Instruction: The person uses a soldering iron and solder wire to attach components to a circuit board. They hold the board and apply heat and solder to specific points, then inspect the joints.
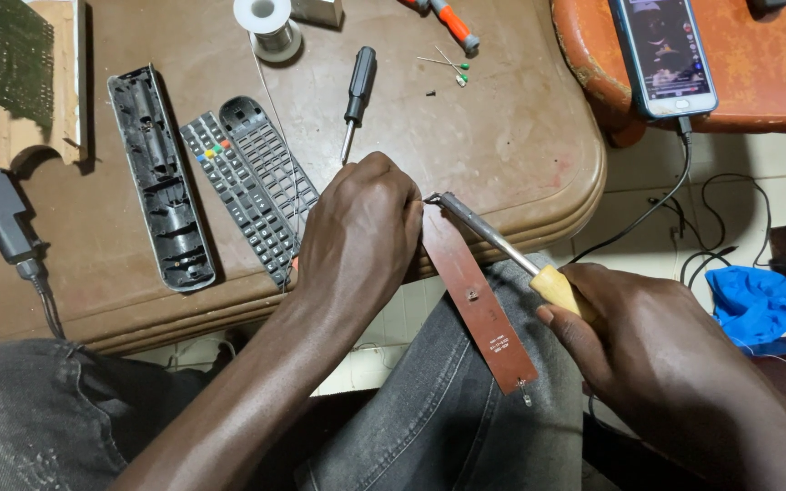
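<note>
Two hands over worn brown table (502, 136), left hand (361, 236) grip pinning circuit strip (479, 305), right hand (648, 345) grip holding soldering iron (493, 241), tiled floor (757, 182)

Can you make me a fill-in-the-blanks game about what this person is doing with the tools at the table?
1. The right hand holds a soldering iron by its ____ handle.
2. The left hand steadies a long ____ circuit board.
3. The black screwdriver lies on the ____.
4. The phone is plugged into a ____.

Missing words: yellow; brown; table; cable
</note>
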